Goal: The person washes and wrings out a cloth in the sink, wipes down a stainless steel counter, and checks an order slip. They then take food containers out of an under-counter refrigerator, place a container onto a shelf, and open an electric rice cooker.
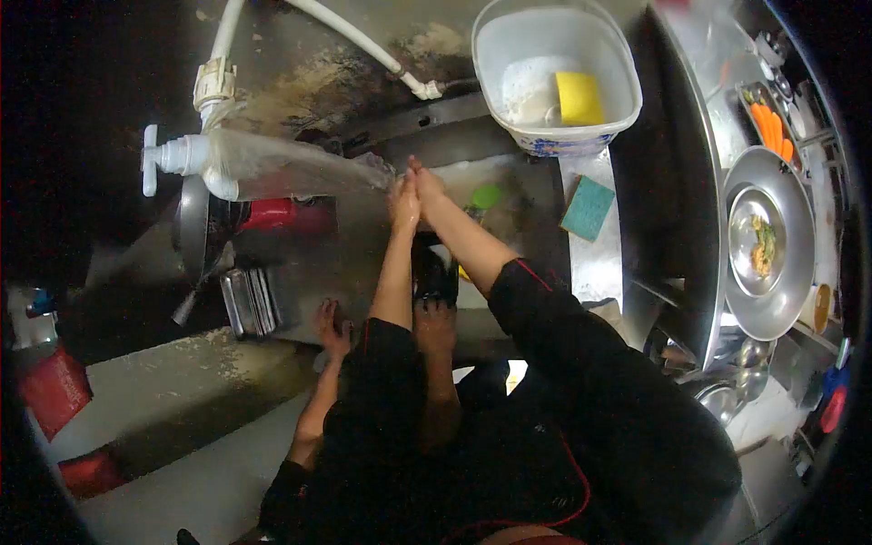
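Observation:
My left hand [404, 205] and my right hand [427, 189] are pressed together over the sink basin [363, 263], fingers mostly stretched out. Neither holds any object I can make out. They touch or nearly touch the loose end of a clear plastic sleeve [300, 168] hanging from the white tap [186, 156]. Whether water runs through it is unclear. Beneath my forearms lies a black, shiny thing [434, 268], partly hidden. A green round piece [486, 195] rests just right of my right hand.
Two other bare hands, apparently another person's, show at a left hand [334, 329] and a second hand [436, 329]. A white tub [495, 86] holds a yellow sponge [579, 98]. A green scouring sponge [588, 209] lies on the ledge. Stacked metal containers [247, 302] stand left; a steel bowl [795, 309] right.

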Tool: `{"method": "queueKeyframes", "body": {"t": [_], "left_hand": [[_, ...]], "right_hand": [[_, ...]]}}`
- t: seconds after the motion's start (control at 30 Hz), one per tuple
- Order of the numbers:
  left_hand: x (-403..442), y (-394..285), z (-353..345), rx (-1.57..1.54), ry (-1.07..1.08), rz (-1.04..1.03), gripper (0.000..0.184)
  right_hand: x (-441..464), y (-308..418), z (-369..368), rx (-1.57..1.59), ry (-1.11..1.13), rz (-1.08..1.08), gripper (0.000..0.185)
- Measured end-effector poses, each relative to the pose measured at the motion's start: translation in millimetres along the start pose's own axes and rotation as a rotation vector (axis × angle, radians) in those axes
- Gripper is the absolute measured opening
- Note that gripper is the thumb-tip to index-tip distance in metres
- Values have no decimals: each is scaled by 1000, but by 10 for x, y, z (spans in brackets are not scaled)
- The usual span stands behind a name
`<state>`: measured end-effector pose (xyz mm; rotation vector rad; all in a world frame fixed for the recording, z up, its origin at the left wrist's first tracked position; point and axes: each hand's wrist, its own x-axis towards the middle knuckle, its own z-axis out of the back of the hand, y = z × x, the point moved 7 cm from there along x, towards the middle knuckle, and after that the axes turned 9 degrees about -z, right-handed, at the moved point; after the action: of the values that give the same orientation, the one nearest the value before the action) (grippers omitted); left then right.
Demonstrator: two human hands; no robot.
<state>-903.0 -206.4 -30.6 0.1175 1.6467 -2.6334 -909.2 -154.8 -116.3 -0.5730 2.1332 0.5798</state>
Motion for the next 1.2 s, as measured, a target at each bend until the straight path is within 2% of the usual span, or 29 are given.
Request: {"method": "queueKeyframes", "body": {"t": [0.03, 0.07, 0.17, 0.27, 0.37, 0.47, 0.53, 0.57, 0.6, 0.67, 0.77, 0.8, 0.87, 0.93, 0.97, 1.0, 1.07, 1.1, 1.13, 1.17, 1.2], "left_hand": [[3, 77, 48, -29, -90, 63, 51], [169, 336, 62, -78, -42, 40, 55], [392, 1035, 119, -171, -105, 302, 53], [405, 1041, 26, -476, 53, 340, 48], [148, 764, -104, -652, 193, 499, 40], [163, 1093, -285, -1092, 833, 658, 38], [-45, 703, -373, -1243, 1024, 640, 34], [-116, 514, -404, -1176, 943, 617, 33], [-192, 322, -430, -1103, 866, 596, 32], [-213, 159, -264, -681, 352, 513, 30], [214, 154, -141, 468, 521, -429, 27], [176, -73, -71, 501, 326, -808, 25], [310, -75, -37, 278, 320, -541, 24], [409, -182, 60, -20, 313, -343, 25], [411, -145, 145, -246, 234, -217, 26], [418, -80, 212, -471, 150, -93, 26], [344, 57, 250, -955, 5, 119, 27], [269, 60, 220, -1005, 0, 172, 30], [187, 73, 174, -1055, -7, 228, 32], [137, 97, 106, -1108, -16, 285, 34], [181, 330, 75, -1095, -138, 316, 41]], "right_hand": [[66, 14, 46, -131, -173, 98, 44], [108, 61, 112, -265, -346, 197, 35], [-767, 382, 39, -523, -540, 608, 20], [-859, 504, -115, -864, -445, 755, 17], [-758, 477, -175, -977, -304, 814, 16], [-989, 505, -259, -1084, -85, 1143, 15], [-902, 499, -243, -1244, 47, 1134, 21], [-870, 495, -226, -1323, 118, 1127, 24], [-835, 573, -122, -1371, 39, 1014, 27], [-816, 746, 104, -1466, -108, 788, 34], [-633, 865, 399, -1706, -309, 598, 43], [-605, 849, 319, -1611, -128, 814, 43], [-655, 839, 192, -1350, 236, 1215, 43], [-629, 868, 102, -1278, 408, 1057, 38], [-623, 857, 60, -1236, 493, 975, 36], [-764, 898, 94, -1063, 486, 992, 28], [-798, 928, 43, -906, 327, 1058, 29], [-796, 911, 3, -822, 242, 1086, 29], [-754, 818, 2, -682, 7, 917, 19], [-650, 592, -179, -642, 42, 986, 16], [-556, 392, -292, -604, 78, 1052, 14]]}}
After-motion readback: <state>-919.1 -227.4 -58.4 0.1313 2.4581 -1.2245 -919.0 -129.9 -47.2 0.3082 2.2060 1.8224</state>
